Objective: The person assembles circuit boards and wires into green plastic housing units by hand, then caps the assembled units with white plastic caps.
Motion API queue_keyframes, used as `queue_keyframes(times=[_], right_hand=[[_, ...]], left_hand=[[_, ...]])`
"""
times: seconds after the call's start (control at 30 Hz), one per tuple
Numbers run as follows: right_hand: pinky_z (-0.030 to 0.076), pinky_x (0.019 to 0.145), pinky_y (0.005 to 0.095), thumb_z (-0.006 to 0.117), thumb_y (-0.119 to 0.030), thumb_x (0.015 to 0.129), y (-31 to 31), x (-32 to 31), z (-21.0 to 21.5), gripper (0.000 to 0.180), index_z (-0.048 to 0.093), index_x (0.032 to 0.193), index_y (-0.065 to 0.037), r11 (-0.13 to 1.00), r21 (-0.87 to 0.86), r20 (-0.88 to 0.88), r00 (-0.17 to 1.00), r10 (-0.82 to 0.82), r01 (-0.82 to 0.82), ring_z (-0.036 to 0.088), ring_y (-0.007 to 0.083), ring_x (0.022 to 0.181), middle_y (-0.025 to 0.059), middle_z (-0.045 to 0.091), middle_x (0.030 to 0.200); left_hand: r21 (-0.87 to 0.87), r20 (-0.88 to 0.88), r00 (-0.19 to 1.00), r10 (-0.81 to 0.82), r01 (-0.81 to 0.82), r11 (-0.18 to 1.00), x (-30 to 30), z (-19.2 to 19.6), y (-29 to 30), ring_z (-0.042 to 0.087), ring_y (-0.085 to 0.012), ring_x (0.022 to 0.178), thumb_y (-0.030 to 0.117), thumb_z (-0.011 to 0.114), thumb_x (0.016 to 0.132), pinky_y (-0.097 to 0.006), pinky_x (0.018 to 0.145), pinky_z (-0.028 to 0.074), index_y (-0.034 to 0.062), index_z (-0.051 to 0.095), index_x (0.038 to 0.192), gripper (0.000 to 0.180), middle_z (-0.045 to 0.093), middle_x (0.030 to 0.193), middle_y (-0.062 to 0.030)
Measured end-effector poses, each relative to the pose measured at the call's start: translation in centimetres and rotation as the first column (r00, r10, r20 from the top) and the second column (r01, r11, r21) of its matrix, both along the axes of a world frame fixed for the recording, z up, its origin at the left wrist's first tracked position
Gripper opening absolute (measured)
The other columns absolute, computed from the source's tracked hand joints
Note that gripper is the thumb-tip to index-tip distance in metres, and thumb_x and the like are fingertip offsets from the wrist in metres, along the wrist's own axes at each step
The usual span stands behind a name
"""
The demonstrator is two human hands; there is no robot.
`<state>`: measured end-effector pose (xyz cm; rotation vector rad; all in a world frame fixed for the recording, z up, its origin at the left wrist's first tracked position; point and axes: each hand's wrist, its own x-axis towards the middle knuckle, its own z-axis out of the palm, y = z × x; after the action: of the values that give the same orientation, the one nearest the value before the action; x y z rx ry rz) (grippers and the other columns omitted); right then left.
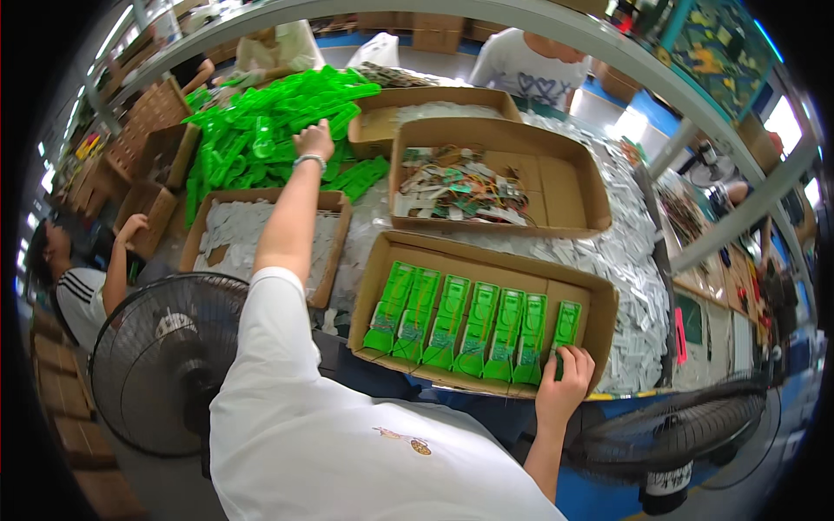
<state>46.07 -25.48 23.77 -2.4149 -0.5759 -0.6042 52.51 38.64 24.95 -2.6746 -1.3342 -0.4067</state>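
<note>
Bright overhead light, strong fisheye bending, rim dark, perhaps blurred.

My bench: long table (638,260) heaped with white slips | two black floor fans, one at my left (156,365), one lower right (678,434) | grey metal rail (556,30) overhead | blue floor (647,108) beyond | bright window light far right (782,122) | stacked cardboard boxes (65,391) at left.

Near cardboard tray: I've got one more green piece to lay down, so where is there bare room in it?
In the near tray, bare cardboard lies right of the last green piece, where the right hand rests, and along the far strip behind the row. The row's left side is packed. The left hand reaches into the crowded green pile.
</note>
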Motion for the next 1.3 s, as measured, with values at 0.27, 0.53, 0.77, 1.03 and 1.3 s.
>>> queue_keyframes(times=[0.27, 0.53, 0.77, 1.03, 1.3], right_hand=[[0.046, 0.088, 0.044, 0.065, 0.003, 0.079, 3.6, 1.0, 5.2, 0.017, 0.064, 0.096, 0.0, 0.981, 0.118, 0.186, 0.974, 0.132, -0.155, 0.056, 0.035, 0.105, 0.0137, 0.062, 0.103], [0.052, 0.073, 0.0344, 0.065, -0.013, 0.083, 14.2, 9.7, 13.3, 0.015, 0.07, 0.092, -0.002, 0.838, 0.437, 0.018, 0.934, 0.356, -0.327, 0.068, 0.0263, 0.077, 0.0144, 0.07, 0.083], [0.054, 0.076, 0.0338, 0.064, -0.008, 0.078, 20.0, 21.7, 10.6, 0.019, 0.072, 0.096, -0.004, 0.889, 0.294, -0.153, 0.901, 0.406, -0.35, 0.069, 0.0272, 0.081, 0.0155, 0.071, 0.09], [0.051, 0.09, 0.041, 0.07, -0.006, 0.071, 19.8, 23.5, 6.5, 0.035, 0.07, 0.106, -0.007, 0.799, -0.328, -0.313, 0.856, 0.411, -0.504, 0.065, 0.0311, 0.102, 0.0148, 0.068, 0.108], [0.051, 0.083, 0.0405, 0.071, -0.018, 0.079, 19.3, 22.5, 11.0, 0.031, 0.069, 0.108, -0.007, 0.912, -0.018, 0.193, 0.893, 0.406, -0.411, 0.065, 0.0314, 0.093, 0.0138, 0.068, 0.1]], left_hand=[[-0.099, 0.282, 0.949, -0.14, 0.174, 0.98, 0.2, 1.3, -0.8, 0.057, -0.0382, 0.112, 0.033, 0.079, 0.074, -0.047, 0.092, 0.048, 0.0051, 0.055, 0.117, 0.056, 0.056, 0.124, -0.0233], [-0.092, 0.874, -0.201, 0.442, 0.826, 0.556, 0.2, 4.7, -8.5, 0.065, -0.029, 0.084, 0.011, 0.076, 0.08, -0.043, 0.074, 0.054, -0.0021, 0.065, 0.105, 0.03, 0.067, 0.096, -0.0177], [0.04, 0.706, -0.104, 0.701, 0.994, 0.106, -8.1, 7.2, -22.4, 0.061, -0.0206, 0.074, 0.006, 0.066, 0.088, -0.039, 0.079, 0.053, 0.0034, 0.056, 0.098, 0.015, 0.06, 0.083, -0.0069], [-0.069, 0.685, -0.078, 0.724, 0.983, 0.171, -17.3, 2.2, -29.4, 0.061, -0.0182, 0.068, 0.008, 0.063, 0.089, -0.04, 0.07, 0.055, 0.0051, 0.053, 0.095, 0.012, 0.059, 0.079, -0.0062], [-0.147, 0.775, 0.007, 0.632, 0.975, 0.169, -20.8, 2.4, -31.9, 0.062, -0.0196, 0.068, 0.004, 0.064, 0.089, -0.039, 0.072, 0.055, 0.0054, 0.052, 0.101, 0.018, 0.06, 0.082, -0.0072]])
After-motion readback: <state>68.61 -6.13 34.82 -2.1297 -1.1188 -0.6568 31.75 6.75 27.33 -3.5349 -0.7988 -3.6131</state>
